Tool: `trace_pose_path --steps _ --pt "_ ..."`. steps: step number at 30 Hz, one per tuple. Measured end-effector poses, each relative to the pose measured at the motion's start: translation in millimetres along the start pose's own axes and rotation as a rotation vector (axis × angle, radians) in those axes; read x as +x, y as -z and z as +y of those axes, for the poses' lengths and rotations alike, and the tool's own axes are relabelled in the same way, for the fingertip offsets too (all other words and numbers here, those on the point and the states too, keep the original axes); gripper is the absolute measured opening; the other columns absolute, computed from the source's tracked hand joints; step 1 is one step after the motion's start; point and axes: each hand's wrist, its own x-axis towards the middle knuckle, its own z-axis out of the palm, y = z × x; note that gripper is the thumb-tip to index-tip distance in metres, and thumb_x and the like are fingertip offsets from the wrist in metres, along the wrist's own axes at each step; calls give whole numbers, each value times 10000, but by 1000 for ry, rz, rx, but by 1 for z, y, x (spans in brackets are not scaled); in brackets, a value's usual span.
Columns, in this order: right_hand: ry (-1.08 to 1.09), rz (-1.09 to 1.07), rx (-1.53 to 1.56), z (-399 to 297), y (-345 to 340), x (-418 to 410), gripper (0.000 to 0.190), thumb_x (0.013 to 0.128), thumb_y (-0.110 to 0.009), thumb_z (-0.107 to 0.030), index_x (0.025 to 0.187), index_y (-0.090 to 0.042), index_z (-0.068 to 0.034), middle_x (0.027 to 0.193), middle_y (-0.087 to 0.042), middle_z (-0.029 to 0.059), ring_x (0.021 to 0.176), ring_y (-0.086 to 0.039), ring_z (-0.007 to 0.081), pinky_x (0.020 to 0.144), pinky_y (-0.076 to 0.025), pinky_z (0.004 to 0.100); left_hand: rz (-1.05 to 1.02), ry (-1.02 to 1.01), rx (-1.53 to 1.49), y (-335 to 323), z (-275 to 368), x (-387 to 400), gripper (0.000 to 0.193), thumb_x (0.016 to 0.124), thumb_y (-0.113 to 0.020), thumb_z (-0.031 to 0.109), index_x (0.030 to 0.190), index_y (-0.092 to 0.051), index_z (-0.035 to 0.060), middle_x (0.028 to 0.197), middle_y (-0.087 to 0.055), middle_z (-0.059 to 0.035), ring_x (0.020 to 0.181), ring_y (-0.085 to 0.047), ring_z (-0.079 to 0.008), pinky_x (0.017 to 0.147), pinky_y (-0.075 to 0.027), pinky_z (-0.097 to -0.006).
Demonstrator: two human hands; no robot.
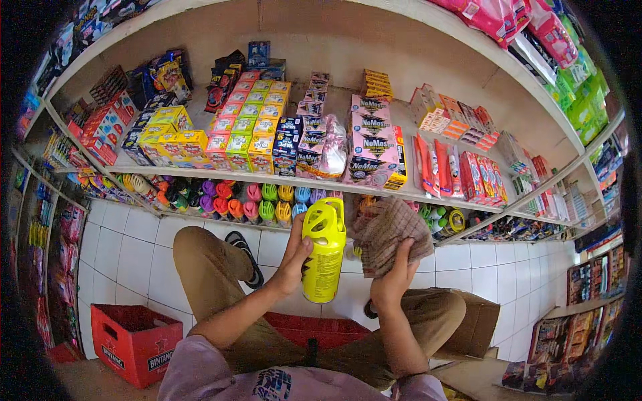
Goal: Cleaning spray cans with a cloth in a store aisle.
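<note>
A yellow aerosol spray can (323,265) stands nearly upright in the grip of my left hand (293,258), its slotted yellow cap at the top. Small print covers the side of the can that faces me. My right hand (393,280) holds a crumpled, brownish checked cloth (393,233) a short way to the right of the can, apart from it. Behind both hands, a low shelf holds rows of spray cans with coloured caps (268,210). The cloth hides part of that row.
On the shelf (241,175) above stand Vape boxes (241,150), pink NoMos boxes (371,145) and red-and-white packets (436,165). A red Bintang crate (135,341) sits on the tiled floor at left, a cardboard box (471,321) at right. Pink packages (491,20) lie on the upper shelf.
</note>
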Motion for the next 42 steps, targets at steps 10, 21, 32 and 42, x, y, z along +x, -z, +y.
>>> trace_pose_path --steps 10,21,32,42 --pt "804 -703 -540 -10 -12 -6 463 834 -546 46 1294 -521 -5 1371 -432 195 1280 -439 328 1066 -326 380 -35 -131 245 -6 3 -2 572 947 -480 397 1342 -366 -1 1205 -528 -103 1088 -508 -161 924 -412 -299" --pt "609 -848 -722 -33 1 6 347 763 -656 50 1105 -597 52 1216 -483 178 1108 -515 300 962 -393 351 -141 -160 620 8 24 8 564 907 -544 409 1257 -423 -18 982 -617 -154 902 -606 -214 800 -462 -344" --pt "635 -823 -643 -38 7 1 361 657 -692 56 1015 -663 18 1108 -526 181 1010 -557 309 886 -436 355 -136 -171 614 8 16 6 677 854 -544 523 1228 -429 -29 992 -601 -148 913 -602 -223 799 -468 -342" --pt "519 -966 -884 -64 16 7 457 649 -665 -5 1105 -664 10 1034 -532 187 959 -590 351 846 -478 361 -287 -191 876 14 30 13 549 815 -668 321 1222 -463 16 1058 -605 -185 973 -630 -339 839 -478 -390"
